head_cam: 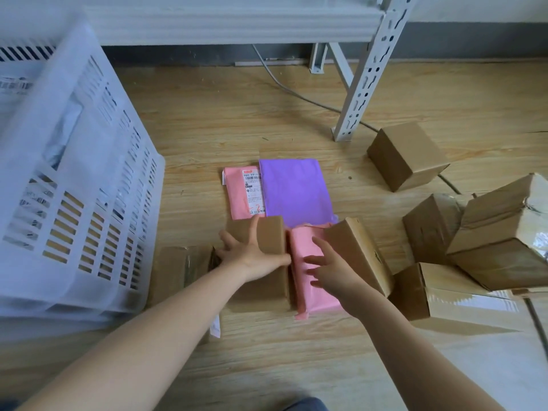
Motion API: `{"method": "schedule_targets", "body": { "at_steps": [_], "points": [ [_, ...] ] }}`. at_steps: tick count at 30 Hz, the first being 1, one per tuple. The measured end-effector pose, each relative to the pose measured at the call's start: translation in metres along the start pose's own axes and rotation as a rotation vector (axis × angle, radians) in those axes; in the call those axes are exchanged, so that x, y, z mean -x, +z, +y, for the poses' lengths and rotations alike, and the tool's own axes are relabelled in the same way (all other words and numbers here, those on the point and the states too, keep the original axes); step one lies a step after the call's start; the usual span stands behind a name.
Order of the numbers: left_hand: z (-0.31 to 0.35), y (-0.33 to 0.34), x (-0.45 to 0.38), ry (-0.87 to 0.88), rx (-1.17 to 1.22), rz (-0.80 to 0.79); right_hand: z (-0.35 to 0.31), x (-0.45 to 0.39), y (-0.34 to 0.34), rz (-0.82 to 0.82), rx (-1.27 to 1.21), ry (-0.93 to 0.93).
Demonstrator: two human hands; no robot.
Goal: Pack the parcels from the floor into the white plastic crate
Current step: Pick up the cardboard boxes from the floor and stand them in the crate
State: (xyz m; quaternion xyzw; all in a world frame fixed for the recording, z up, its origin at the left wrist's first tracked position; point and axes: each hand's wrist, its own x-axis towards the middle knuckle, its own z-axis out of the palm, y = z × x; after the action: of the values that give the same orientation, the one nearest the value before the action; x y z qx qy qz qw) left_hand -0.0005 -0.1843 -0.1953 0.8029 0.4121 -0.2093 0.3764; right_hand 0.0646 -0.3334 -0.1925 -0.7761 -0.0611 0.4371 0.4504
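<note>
Here, both hands reach forward over a cluster of parcels on the wooden floor [207,120]. The left hand [252,250] lies flat on the top of a brown box [261,262], fingers straight and spread, thumb pointing toward the pink mailer [314,280] just beside it; nothing is gripped. The right hand [329,268] hovers over or rests on that pink mailer, fingers extended and slightly apart, holding nothing; contact with the mailer cannot be confirmed. A tilted box [358,253] leans against the mailer's right edge, directly beyond the right hand. Ahead of both hands lie a purple mailer [296,191] and a second pink mailer with a printed label [243,194], the purple one overlapping its right side. A flat box [184,268] lies left of the left wrist, next to the crate. The white crate [74,173] stands at far left, tilted in this wide-angle view, its slotted wall facing the hands; labelled parcels show dimly through the slots. Further boxes sit to the right: one small box [406,155] near a shelf leg [367,72], and a heap of larger boxes [489,238] at the right edge. A grey cable [284,84] runs across the floor behind the shelf leg.
</note>
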Motion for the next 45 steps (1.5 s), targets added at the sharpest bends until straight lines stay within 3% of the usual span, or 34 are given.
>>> {"method": "schedule_targets", "body": {
  "at_steps": [4,8,12,15,19,23,32,36,40,45],
  "points": [
    [0.023,-0.049,0.015,0.130,0.167,0.011,-0.026,0.005,-0.010,0.061,-0.153,-0.019],
    [0.044,-0.104,0.038,0.295,0.332,-0.058,-0.062,0.012,-0.013,-0.004,-0.385,-0.079],
    [0.051,-0.154,0.066,0.469,0.523,-0.168,-0.103,0.032,-0.011,-0.199,-0.538,-0.132],
    [0.045,-0.180,0.084,0.563,0.656,-0.205,-0.130,0.045,-0.005,-0.347,-0.587,-0.297],
    [0.038,-0.209,0.099,0.676,0.795,-0.073,-0.179,0.056,0.017,-0.295,-0.672,-0.375],
    [0.020,-0.242,0.114,0.888,0.420,0.302,-0.215,0.066,0.038,-0.081,-0.536,-0.447],
    [-0.039,-0.328,0.122,0.806,0.379,0.366,-0.290,0.094,0.125,-0.018,-0.378,-0.673],
    [-0.091,-0.380,0.126,0.810,0.541,0.192,-0.315,0.095,0.176,-0.105,-0.313,-0.674],
    [-0.156,-0.411,0.115,0.813,0.524,0.096,-0.325,0.086,0.230,-0.207,-0.212,-0.650],
    [-0.222,-0.431,0.110,0.624,0.477,-0.044,-0.327,0.085,0.284,-0.246,-0.075,-0.502]
  ]
}}
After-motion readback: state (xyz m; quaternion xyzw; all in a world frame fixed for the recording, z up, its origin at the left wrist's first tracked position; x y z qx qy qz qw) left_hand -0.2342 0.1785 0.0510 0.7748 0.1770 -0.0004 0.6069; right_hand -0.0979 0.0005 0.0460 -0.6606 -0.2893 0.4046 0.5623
